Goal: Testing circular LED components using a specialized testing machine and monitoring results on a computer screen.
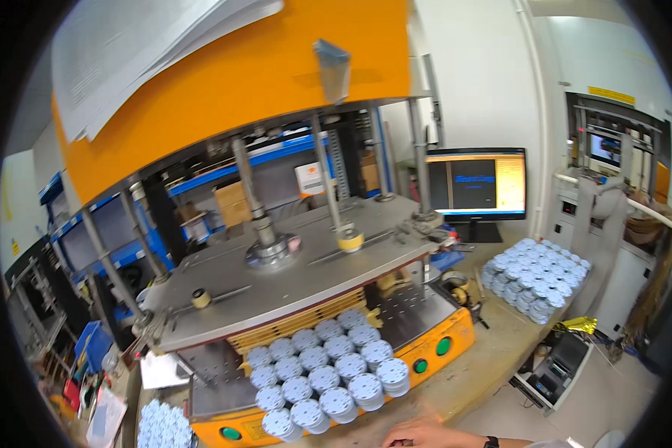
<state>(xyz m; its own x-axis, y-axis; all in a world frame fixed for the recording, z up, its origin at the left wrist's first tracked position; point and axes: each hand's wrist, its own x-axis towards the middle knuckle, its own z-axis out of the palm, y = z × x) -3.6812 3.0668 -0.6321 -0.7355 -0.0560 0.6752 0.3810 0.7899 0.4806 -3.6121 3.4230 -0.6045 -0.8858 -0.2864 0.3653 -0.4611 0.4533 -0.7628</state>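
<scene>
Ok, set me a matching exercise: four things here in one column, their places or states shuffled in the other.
1. Discs
2. Monitor
3. Right hand
4. Upper papers

A. Over the orange panel
B. Pale blue, stacked
C. Next to a dark wristband
D. Screen lit

Pairs: 1-B, 2-D, 3-C, 4-A

Ahead of the right hand [420, 433], a bare strip of bench [485, 349] leads far and right, passable between the orange press base [455, 337] on its left and disc stacks [537, 278] on its right; small clutter [458, 293] narrows the far end. To the left, rows of pale-blue discs [323, 378] block the press's near side. Over the steel plate [351, 270], upright rods [326, 175] break up the open gap
</scene>
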